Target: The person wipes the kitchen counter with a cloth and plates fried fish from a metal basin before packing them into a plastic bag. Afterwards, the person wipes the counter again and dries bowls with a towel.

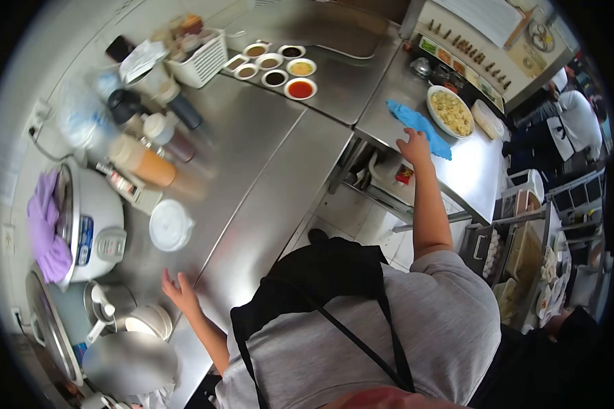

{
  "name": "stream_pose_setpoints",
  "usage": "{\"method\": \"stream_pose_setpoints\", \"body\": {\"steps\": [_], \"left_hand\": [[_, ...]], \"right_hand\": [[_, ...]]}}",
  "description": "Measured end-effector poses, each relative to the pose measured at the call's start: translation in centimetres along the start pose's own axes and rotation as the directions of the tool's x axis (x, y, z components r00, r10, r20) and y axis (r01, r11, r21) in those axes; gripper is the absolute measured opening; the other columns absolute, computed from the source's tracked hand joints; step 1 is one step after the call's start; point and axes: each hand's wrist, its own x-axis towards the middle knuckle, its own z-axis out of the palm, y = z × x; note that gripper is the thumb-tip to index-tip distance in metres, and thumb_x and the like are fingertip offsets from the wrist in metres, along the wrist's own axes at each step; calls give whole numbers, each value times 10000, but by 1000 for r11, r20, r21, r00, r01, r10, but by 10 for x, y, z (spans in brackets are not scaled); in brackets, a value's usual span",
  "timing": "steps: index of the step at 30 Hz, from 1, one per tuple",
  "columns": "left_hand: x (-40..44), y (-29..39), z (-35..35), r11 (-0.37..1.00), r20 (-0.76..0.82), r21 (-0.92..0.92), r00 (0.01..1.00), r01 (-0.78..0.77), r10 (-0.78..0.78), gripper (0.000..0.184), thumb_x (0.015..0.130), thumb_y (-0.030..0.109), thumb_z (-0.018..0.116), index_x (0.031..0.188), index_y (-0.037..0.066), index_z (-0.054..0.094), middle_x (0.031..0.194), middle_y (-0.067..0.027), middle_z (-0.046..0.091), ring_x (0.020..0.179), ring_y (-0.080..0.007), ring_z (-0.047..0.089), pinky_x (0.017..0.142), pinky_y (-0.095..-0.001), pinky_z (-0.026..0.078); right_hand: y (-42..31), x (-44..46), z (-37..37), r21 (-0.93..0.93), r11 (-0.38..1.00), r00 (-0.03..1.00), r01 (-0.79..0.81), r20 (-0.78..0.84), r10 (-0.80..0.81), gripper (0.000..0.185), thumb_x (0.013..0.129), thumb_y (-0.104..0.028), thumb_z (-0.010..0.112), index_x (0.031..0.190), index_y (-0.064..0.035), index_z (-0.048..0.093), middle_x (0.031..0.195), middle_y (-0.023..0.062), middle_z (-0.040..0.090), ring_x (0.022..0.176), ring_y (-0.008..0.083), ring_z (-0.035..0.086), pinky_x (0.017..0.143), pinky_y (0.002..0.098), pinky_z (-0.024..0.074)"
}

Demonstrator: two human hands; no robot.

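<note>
A crumpled blue cloth (419,126) lies along the edge of the steel table on the right. My right hand (414,146) reaches to its near edge, fingers apart and slightly bent; whether they touch it I cannot tell. Just beyond is a white bowl (450,112) of pale yellow chopped food. On the other side, my left hand (178,289) hovers at the long steel counter (252,198), fingers spread, with nothing in it. Nearest to that hand are a round tub with a translucent lid (170,225) and a metal pot (109,303).
Several small sauce cups (300,88) stand at the back of the counter. Squeeze bottles (143,160), a white basket (201,61) and a rice cooker (99,225) line the left wall. A person in white (576,123) bends at the far right.
</note>
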Motion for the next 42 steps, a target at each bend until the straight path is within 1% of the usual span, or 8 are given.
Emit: {"method": "stream_pose_setpoints", "body": {"steps": [5,10,14,21,25,28,32,42], "left_hand": [[32,23,68,829,194,522,974,-202,115,498,752,190,526,1205,44,379,1274,-260,247,1179,-381,249,967,-423,213],[21,63,116,877,236,438,967,-196,99,490,760,198,517,1206,46,379,1281,-252,243,1183,-378,248,968,-412,227],[12,106,160,877,316,381,932,-294,176,498,770,211,502,1213,31,363,1287,-253,227,1186,-378,242,967,-403,234],[2,121,212,808,211,347,879,-477,428,577,767,254,483,1240,-2,274,1256,-302,187,1143,-435,230,950,-476,198],[3,126,211,855,182,282,899,-435,397,578,776,254,467,1227,-41,257,1258,-307,154,1160,-422,202,952,-469,189],[2,126,211,849,191,256,885,-462,424,574,792,284,452,1223,-44,263,1253,-307,166,1158,-419,199,957,-467,167],[9,117,210,842,193,237,872,-486,449,550,795,284,452,1218,-27,289,1249,-296,186,1153,-405,203,956,-464,157],[-26,155,242,833,234,52,818,-551,526,526,777,259,471,1200,-8,310,1263,-244,169,1161,-367,210,957,-453,178]], "right_hand": [[54,25,2,-171,972,987,-161,-54,154,452,683,-200,540,1129,-192,468,1150,132,423,1020,342,432,824,424,385],[72,40,32,-156,979,985,-133,-130,113,356,687,-146,517,1042,-162,535,1071,119,500,929,318,495,752,386,431],[70,65,29,241,968,997,72,-35,-65,236,675,-92,519,900,-91,591,646,100,568,604,225,552,584,339,460],[15,115,-56,909,320,956,-269,213,200,196,717,-85,539,909,-41,535,655,15,548,520,72,487,389,206,378],[12,140,-40,821,559,986,-120,30,166,309,735,-187,572,994,-33,504,816,69,573,647,133,543,543,267,449],[8,155,36,217,974,988,-57,-128,87,391,726,-289,580,1056,-93,508,1000,134,529,815,231,544,680,329,444],[-34,113,64,-206,974,953,-97,-301,32,369,721,-255,543,1081,-185,512,1105,133,473,938,313,484,774,359,416],[42,254,50,73,996,954,-54,-292,73,279,744,-111,448,1010,-133,531,948,90,524,883,283,506,727,357,443]]}}
